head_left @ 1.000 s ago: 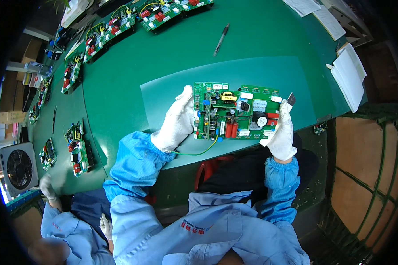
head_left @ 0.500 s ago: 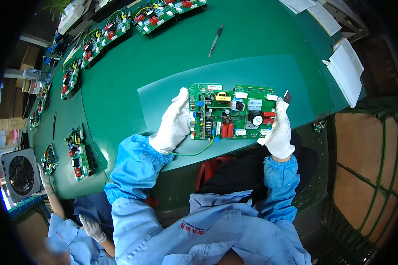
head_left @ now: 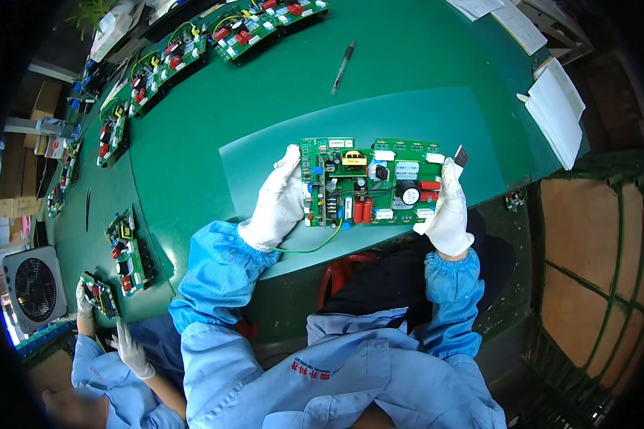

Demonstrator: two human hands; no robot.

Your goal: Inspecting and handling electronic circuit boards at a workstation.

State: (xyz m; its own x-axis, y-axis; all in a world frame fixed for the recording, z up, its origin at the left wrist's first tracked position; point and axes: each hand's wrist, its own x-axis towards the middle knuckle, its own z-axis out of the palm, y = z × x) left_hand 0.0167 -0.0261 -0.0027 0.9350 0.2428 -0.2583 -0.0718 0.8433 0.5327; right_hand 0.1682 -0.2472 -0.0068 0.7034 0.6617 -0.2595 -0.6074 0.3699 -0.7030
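A green circuit board (head_left: 372, 182) full of parts is held level between my two white-gloved hands. My left hand (head_left: 275, 200) is closed on its left edge. On its right edge my right hand (head_left: 449, 211) is closed, with a small flat dark-grey piece (head_left: 460, 156) jutting up past those fingertips; its kind cannot be made out. From the board's lower left side a thin green-yellow wire (head_left: 311, 250) loops toward my left wrist. Beneath the board lies a translucent sheet (head_left: 257, 154) on the green table (head_left: 279, 79).
More circuit boards (head_left: 168, 61) stand along the table's far left, another (head_left: 127, 254) nearer. A pen (head_left: 343, 68) lies beyond my hands, papers (head_left: 554, 111) at the right. At lower left a co-worker's gloved hand (head_left: 132, 350) is beside a board (head_left: 99, 294), near a fan (head_left: 36, 286).
The board in my hands has shifted very slightly left. At lower left, the co-worker's board has moved nearer to them, and their hands have shifted.
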